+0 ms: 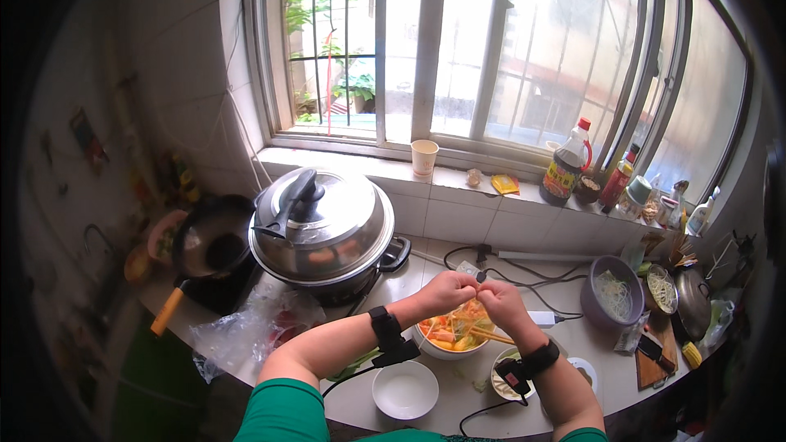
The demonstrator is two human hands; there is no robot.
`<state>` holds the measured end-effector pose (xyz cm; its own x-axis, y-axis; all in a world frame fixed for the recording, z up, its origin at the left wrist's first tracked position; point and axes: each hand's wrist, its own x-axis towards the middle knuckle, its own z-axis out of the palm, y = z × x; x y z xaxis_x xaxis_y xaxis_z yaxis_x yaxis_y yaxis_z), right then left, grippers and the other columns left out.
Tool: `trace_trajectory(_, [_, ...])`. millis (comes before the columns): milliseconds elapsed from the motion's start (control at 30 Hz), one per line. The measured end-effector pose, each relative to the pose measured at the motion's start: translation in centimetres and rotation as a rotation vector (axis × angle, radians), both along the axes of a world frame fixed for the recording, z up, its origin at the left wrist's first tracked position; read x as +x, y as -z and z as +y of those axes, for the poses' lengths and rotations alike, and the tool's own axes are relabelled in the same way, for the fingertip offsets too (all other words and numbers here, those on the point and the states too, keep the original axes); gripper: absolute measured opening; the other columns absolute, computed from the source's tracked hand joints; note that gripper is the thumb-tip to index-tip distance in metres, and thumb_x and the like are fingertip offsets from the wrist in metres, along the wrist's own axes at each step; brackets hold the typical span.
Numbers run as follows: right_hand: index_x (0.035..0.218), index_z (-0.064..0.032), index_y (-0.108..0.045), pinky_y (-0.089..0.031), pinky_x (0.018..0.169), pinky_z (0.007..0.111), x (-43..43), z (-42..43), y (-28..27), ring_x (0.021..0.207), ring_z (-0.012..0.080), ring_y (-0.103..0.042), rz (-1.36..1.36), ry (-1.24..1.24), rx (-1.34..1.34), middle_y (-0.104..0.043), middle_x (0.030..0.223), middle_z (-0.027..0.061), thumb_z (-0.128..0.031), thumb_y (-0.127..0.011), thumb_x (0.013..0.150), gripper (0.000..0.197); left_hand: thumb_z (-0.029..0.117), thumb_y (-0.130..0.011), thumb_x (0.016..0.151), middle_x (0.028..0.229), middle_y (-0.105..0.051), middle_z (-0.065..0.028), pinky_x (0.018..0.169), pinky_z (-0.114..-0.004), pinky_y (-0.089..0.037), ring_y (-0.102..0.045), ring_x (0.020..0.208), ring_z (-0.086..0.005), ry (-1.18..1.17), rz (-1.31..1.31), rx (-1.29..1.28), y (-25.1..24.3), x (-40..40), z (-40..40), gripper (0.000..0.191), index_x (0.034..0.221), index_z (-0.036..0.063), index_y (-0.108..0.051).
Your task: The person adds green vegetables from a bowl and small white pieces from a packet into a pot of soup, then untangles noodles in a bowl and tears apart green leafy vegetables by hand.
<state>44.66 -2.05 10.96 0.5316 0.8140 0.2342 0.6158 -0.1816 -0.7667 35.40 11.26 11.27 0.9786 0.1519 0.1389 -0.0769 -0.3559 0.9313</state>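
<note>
My left hand (451, 290) and my right hand (500, 304) meet with pinched fingertips above a white bowl (445, 354). Thin pale strands (468, 314) appear to hang from the fingers; what they are is too small to tell. Orange and yellow food pieces (443, 336) in reddish broth fill the bowl. A pair of wooden chopsticks (491, 336) leans in it, running to the right under my right wrist. An empty white bowl (405, 389) sits nearer to me, below my left wrist. Under my right forearm, a small bowl of pale slices (505, 382) is partly hidden.
A large lidded steel pot (325, 227) stands at the left, beside crumpled plastic bags (245, 325) and a wok (212, 239). Cables (528, 282) cross the counter behind the bowl. At right are a purple basin (613, 294) and a knife (656, 353) on a cutting board (651, 374).
</note>
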Motion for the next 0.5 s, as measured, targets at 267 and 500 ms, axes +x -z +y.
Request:
trace_trajectory(267, [0.093, 0.0014, -0.054, -0.038, 0.043, 0.02, 1.0, 0.3, 1.6, 0.05, 0.0099, -0.049, 0.88, -0.06, 0.088, -0.051, 0.065, 0.0022, -0.01, -0.048, 0.075, 0.022, 0.013, -0.046, 0.082, 0.073, -0.052, 0.0012, 0.058, -0.019, -0.038, -0.046, 0.065, -0.0054, -0.004, -0.153, -0.508, 0.5, 0.9, -0.5, 0.015, 0.083, 0.0015, -0.056])
trace_trajectory(500, [0.106, -0.0028, -0.048, -0.047, 0.048, 0.023, -1.3, 0.3, 1.2, 0.058, 0.0121, -0.056, 0.543, -0.096, -0.207, -0.054, 0.087, 0.0075, -0.01, -0.048, 0.079, 0.028, 0.015, -0.044, 0.088, 0.072, -0.048, 0.0017, 0.056, -0.019, -0.037, -0.043, 0.062, -0.0054, -0.018, -0.144, -0.88, 2.6, 1.2, -0.7, 0.012, 0.09, 0.0054, -0.051])
